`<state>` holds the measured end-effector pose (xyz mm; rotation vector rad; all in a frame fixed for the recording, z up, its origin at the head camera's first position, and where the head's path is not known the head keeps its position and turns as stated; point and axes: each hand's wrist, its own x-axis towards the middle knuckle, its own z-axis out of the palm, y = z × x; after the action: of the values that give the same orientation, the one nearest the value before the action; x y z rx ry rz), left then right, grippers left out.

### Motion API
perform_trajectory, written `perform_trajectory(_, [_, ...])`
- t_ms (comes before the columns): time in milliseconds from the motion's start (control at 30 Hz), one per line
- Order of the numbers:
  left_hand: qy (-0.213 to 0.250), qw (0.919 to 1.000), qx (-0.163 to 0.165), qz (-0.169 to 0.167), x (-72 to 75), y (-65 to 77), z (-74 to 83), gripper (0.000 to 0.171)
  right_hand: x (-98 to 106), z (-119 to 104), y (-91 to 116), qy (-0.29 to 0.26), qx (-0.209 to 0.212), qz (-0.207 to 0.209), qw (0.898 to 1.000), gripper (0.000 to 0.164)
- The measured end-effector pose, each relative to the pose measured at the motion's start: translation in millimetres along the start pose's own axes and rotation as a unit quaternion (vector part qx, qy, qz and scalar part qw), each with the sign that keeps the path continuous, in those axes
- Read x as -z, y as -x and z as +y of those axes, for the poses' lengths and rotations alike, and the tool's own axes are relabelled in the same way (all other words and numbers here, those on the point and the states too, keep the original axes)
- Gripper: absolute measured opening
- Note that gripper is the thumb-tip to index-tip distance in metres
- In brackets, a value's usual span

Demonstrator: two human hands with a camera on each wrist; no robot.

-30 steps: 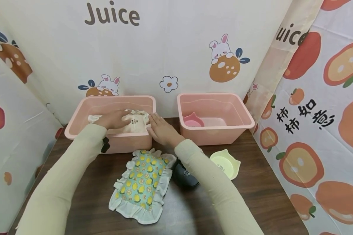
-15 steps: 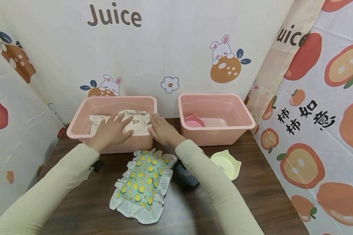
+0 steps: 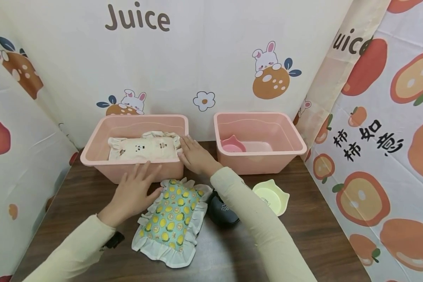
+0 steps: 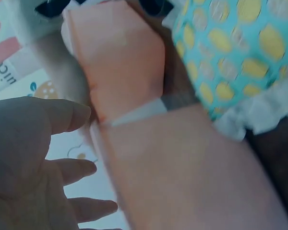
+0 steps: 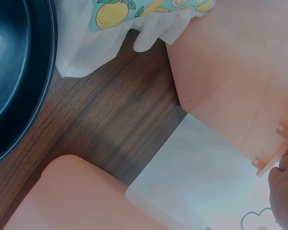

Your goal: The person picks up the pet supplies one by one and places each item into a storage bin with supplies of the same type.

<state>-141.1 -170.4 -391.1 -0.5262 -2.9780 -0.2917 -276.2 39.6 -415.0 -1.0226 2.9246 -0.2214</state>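
In the head view my left hand [image 3: 132, 196], fingers spread, hovers before the left pink bin [image 3: 155, 172], left of a lemon-print ruffled pillow [image 3: 170, 215] on the table. The straight fingers of my right hand [image 3: 198, 158] rest on that bin's right rim. Inside it lies a cream ruffled pillow [image 3: 144, 149] with small animal-face prints, flat along the bin. My left palm [image 4: 19, 158] holds nothing in the left wrist view. Part of the right hand [image 5: 284, 191] shows at the bin's edge in the right wrist view.
A second pink bin [image 3: 261, 162] stands at the right with a pink cat-shaped bowl [image 3: 233, 145] inside. A black bowl [image 3: 220, 211] sits partly under my right forearm, a pale green cat-shaped bowl [image 3: 273, 196] beyond it. Printed curtains enclose the dark wooden table [image 3: 303, 243].
My left hand has come out of the left bin and drawn back toward me, uncovering the cream pillow. The right hand stays on the rim.
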Motion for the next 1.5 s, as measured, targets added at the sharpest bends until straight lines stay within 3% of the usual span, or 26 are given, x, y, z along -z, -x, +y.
perform_trajectory(233, [0.025, 0.9995, 0.019, 0.012, -37.7, 18.5, 12.0, 0.063, -1.1, 2.3, -0.6, -0.001, 0.001, 0.004, 1.000, 0.061])
perform_trajectory(433, [0.067, 0.9969, 0.041, -0.007, -69.7, 28.2, 24.6, 0.065, -3.4, 2.7, -0.9, -0.002, 0.002, 0.004, 1.000, 0.061])
perform_trajectory(900, [0.114, 0.9888, 0.093, -0.027, -119.4, 37.1, 44.8, 0.076, -2.1, 1.5, 0.1, -0.002, 0.002, 0.005, 1.000, 0.060])
perform_trajectory(1067, [0.126, 0.9853, 0.114, -0.019, -130.6, 36.5, 50.0, 0.086, -2.9, 1.9, -1.2, -0.001, 0.004, 0.007, 1.000, 0.060])
perform_trajectory(1300, [0.140, 0.9805, 0.136, -0.029, -133.1, 33.0, 53.7, 0.096, -3.0, 1.6, -1.6, -0.003, 0.007, 0.015, 1.000, 0.060])
perform_trajectory(1500, [0.137, 0.9811, 0.129, -0.043, -135.2, 30.5, 50.7, 0.097, -4.0, 1.6, -1.9, -0.001, 0.006, 0.013, 1.000, 0.060])
